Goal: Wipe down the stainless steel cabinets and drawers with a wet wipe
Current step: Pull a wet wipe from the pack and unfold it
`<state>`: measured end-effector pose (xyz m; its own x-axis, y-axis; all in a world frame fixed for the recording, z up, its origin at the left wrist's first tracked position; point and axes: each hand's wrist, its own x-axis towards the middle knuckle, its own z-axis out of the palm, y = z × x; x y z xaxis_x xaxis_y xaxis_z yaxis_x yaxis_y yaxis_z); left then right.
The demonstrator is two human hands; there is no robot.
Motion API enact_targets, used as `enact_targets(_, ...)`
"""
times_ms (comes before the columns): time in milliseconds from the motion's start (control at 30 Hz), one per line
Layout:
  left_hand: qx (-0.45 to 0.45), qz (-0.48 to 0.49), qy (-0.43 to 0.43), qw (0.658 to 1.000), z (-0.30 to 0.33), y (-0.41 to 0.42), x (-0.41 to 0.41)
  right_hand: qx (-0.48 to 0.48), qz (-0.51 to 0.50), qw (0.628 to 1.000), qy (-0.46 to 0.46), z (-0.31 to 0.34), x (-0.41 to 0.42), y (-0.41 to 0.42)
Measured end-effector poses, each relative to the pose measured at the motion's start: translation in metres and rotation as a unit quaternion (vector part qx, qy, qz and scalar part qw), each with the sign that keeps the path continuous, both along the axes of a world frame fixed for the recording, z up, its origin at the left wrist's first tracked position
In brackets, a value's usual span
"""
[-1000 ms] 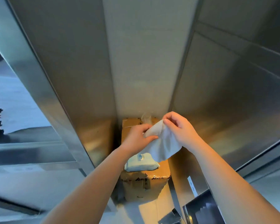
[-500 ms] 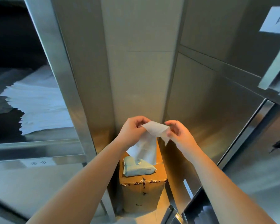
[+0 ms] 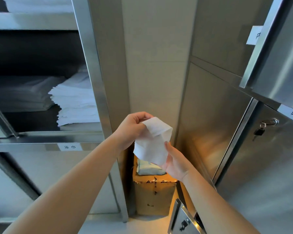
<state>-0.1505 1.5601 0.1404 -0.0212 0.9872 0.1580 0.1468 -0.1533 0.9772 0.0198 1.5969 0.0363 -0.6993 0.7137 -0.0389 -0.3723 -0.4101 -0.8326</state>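
A white wet wipe point(image 3: 152, 143) hangs between both hands at the centre of the head view. My left hand point(image 3: 131, 130) pinches its upper edge. Lower down, my right hand point(image 3: 175, 162) cups the wipe from below, thumb on its front. Directly under the hands, a pale blue wipe pack point(image 3: 149, 169) lies on a cardboard box point(image 3: 153, 195) in the gap between two stainless steel cabinets. The open-shelved cabinet point(image 3: 98, 92) stands to the left. On the right are steel cabinet doors point(image 3: 267, 166).
Stacks of folded white linen point(image 3: 74, 105) fill the left shelves, with a paper label point(image 3: 69, 147) on the shelf edge. A key point(image 3: 259, 130) hangs from the right door's lock. A small open steel door point(image 3: 184, 218) juts out low right. A beige wall point(image 3: 157, 65) lies behind.
The view has tilted up, showing more shelves and doors. Both hands lifted the wipe away from the pack; my right hand dropped from the top corner to under the wipe.
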Motion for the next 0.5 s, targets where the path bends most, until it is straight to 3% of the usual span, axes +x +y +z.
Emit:
enact_targets(200, -0.003, 0.034, 0.018, 0.999, 0.014, -0.024, -0.026, 0.038, -0.019, 0.998, 0.055, 0.032, -0.003, -0.014)
enact_targets(367, 0.002, 0.109, 0.15, 0.983, 0.024, -0.032, -0.055, 0.103, -0.133, 0.985, -0.03, 0.057, -0.008, -0.013)
enact_targets(500, 0.015, 0.092, 0.17, 0.981, 0.029, -0.043, -0.08, 0.225, -0.21, 0.946, -0.106, 0.078, -0.013, -0.017)
